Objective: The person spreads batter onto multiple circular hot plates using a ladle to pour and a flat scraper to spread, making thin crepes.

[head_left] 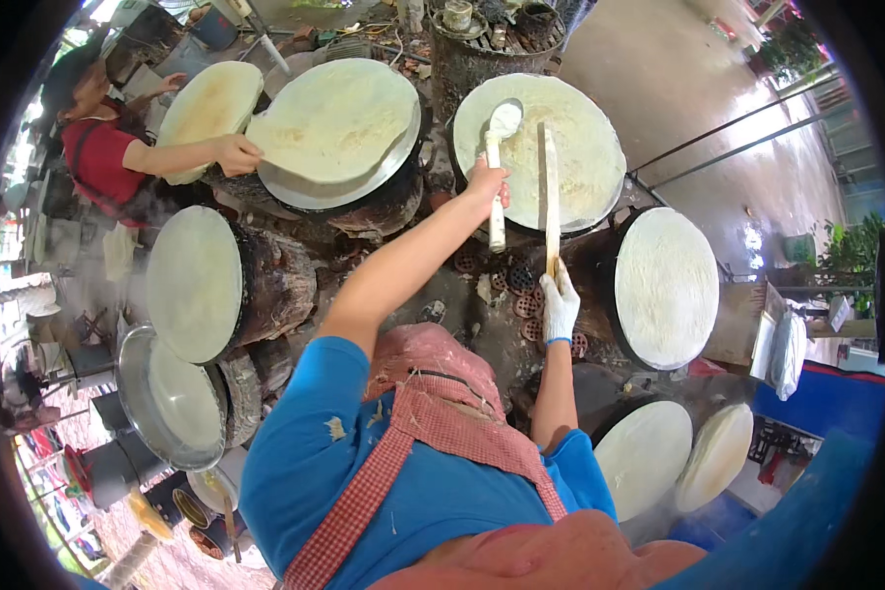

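Observation:
My bare left hand [487, 187] is wrapped round the thick pale handle of a ladle [495, 206]. The ladle's round bowl, with white batter in it, is over the far side of a round griddle. A pale sheet of batter [588, 147] covers that griddle. In a white glove, my right hand [560, 307] grips the near end of a long flat wooden stick [552, 197]. The stick's far part lies across the sheet, right of the ladle, where the surface looks rough and streaked.
Other sheet-covered round griddles stand around me, at right [667, 287] and left [195, 283]. A co-worker in red [103, 157] holds the edge of a thin sheet [339, 118] at far left. A metal basin [133, 393] is near left; perforated coal briquettes [527, 305] lie between the stoves.

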A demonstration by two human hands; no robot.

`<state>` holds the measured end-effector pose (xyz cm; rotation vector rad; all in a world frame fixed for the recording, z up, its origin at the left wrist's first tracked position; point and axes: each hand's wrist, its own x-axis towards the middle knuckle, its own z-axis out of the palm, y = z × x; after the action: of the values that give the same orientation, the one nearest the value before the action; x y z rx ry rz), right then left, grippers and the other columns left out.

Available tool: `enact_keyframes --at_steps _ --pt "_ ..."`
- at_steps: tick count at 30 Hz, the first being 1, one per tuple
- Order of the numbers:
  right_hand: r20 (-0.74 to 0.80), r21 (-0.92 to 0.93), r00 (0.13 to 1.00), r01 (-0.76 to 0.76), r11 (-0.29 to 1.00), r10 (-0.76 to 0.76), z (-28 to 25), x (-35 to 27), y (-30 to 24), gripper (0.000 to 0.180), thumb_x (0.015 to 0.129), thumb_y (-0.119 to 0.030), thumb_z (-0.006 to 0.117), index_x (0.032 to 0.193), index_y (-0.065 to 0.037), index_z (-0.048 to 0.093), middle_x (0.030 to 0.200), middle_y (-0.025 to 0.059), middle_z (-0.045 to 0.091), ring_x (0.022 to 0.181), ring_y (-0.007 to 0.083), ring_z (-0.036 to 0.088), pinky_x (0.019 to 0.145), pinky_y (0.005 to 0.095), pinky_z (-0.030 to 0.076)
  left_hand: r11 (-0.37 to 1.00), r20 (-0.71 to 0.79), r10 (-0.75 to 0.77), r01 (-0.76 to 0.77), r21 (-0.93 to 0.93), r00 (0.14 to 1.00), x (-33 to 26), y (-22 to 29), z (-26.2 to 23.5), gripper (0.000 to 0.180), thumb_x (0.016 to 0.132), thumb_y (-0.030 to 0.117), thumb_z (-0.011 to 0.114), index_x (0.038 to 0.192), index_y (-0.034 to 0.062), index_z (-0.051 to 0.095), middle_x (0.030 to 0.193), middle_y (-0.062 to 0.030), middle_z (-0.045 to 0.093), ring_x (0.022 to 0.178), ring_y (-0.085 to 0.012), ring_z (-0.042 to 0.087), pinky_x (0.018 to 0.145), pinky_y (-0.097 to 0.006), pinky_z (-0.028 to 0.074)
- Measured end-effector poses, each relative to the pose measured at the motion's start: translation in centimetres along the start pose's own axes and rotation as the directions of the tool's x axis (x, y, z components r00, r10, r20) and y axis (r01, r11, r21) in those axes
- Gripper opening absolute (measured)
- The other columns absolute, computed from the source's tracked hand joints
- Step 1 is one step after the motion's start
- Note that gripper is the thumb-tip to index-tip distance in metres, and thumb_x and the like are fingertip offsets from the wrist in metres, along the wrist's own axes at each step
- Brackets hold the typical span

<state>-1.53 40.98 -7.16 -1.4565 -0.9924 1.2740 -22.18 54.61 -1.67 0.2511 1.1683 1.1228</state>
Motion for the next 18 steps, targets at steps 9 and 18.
enact_keyframes --at_steps 9,18 --pt "0.116 -0.751 0.991 0.131 0.647 -0.067 2.7 1.8 -2.3 0.039 0.083 -0.030 0.056 0.120 -0.020 0.054 0.084 0.0203 0.063 0.070 0.0240 0.063 0.064 0.0358 0.049 0.989 -0.142 -0.003 -0.019 -0.149 0.990 1.2 -0.5 -1.7 0.024 0.083 0.001 0.043 0.097 0.0171 0.031 0.055 -0.0027 0.032 0.038 -0.0133 0.033 0.032 -0.029 0.029" --pt "0.017 -0.839 0.999 -0.012 0.544 0.049 6.3 0.7 -4.8 0.039 0.083 -0.040 0.051 0.119 -0.026 0.053 0.077 0.0208 0.062 0.074 0.0359 0.061 0.066 0.0396 0.046 0.942 -0.016 -0.193 0.180 -0.285 0.981 0.8 1.8 -4.0 0.024 0.086 0.004 0.045 0.093 0.0212 0.031 0.061 -0.0024 0.035 0.040 -0.0089 0.031 0.034 -0.022 0.026"
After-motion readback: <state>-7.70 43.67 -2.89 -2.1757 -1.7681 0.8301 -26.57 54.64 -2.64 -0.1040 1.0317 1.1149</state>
